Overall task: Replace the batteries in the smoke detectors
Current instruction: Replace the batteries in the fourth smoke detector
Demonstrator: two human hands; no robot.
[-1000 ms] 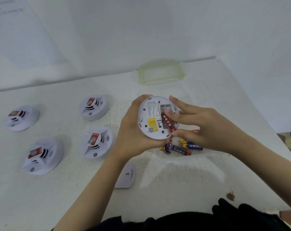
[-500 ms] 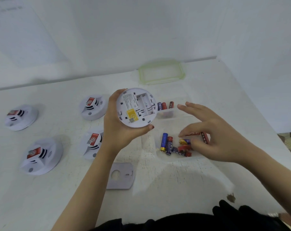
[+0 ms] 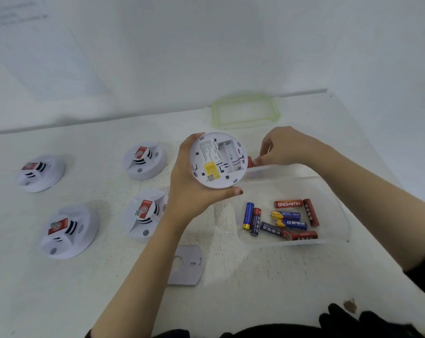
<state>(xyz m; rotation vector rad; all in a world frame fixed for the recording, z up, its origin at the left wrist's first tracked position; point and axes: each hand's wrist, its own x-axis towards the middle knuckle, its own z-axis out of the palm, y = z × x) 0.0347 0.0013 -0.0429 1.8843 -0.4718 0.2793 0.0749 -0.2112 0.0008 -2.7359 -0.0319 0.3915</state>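
Observation:
My left hand [image 3: 192,191] grips a white round smoke detector [image 3: 217,160] above the table, its back turned up and its battery bay open with no batteries in it. My right hand [image 3: 287,147] reaches over the small far compartment of the clear plastic tray [image 3: 338,211] and pinches a red battery [image 3: 251,161] just right of the detector. The tray's large compartment holds several loose red and blue batteries [image 3: 283,222]. A grey mounting plate [image 3: 185,265] lies on the table near my left forearm.
Several more white smoke detectors sit face up on the left: [image 3: 40,173], [image 3: 144,159], [image 3: 68,230], [image 3: 146,213]. A clear lid with a green rim [image 3: 245,111] lies at the back by the wall. The white table ends at the right edge.
My right hand dropped the old red battery into the large compartment, then moved up to the small far compartment and pinched a red battery. My left hand shifted the detector left.

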